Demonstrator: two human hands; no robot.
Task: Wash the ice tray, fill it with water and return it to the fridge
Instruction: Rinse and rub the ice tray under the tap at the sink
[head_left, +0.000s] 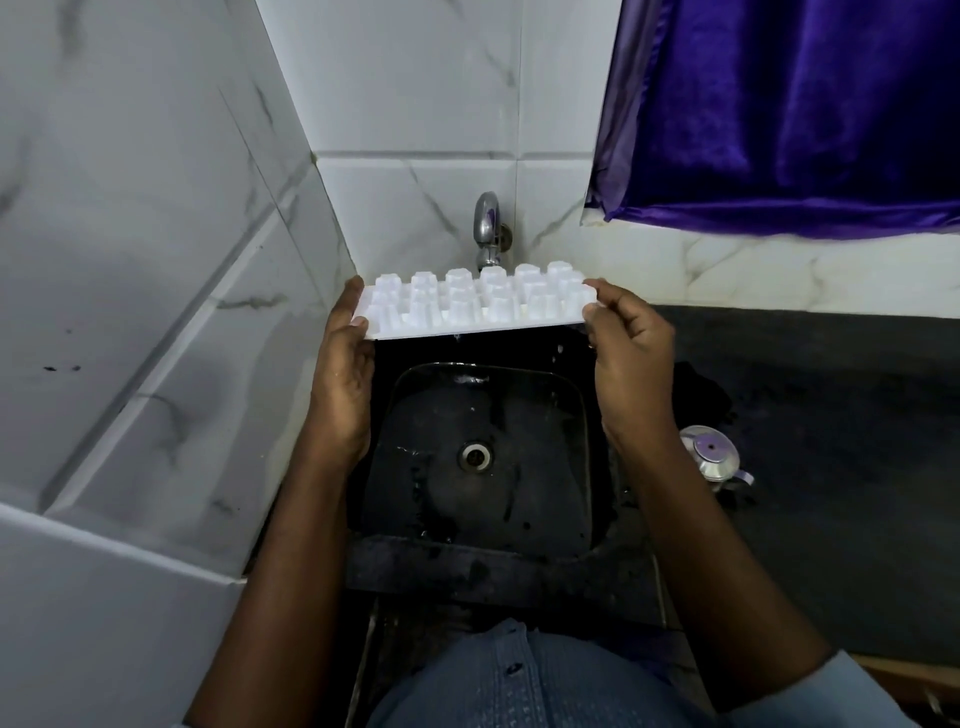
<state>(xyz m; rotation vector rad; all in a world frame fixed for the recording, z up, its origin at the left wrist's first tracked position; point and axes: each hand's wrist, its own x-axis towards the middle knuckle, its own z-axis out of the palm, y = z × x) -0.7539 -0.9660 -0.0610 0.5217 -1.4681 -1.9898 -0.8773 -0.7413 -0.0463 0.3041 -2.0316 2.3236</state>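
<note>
Hands, two (345, 364) (626, 353), grip one inverted ice tray (475, 304) over sink (576, 415)

Head view, steeply down (close), over sink (519, 415)

Two hands, left hand (343, 374) and right hand (628, 364), grip one white ice tray (475, 301) by its two short ends. Between the grips, its upturned underside shows cup bottoms six across, in what look like three rows. One metal tap (487, 223) stands just beyond the held tray. One dark sink (519, 519) with one drain (474, 455) lies below it. One small steel pot (710, 457) sits right of the right wrist. One purple curtain (789, 114) hangs above the right grip.
</note>
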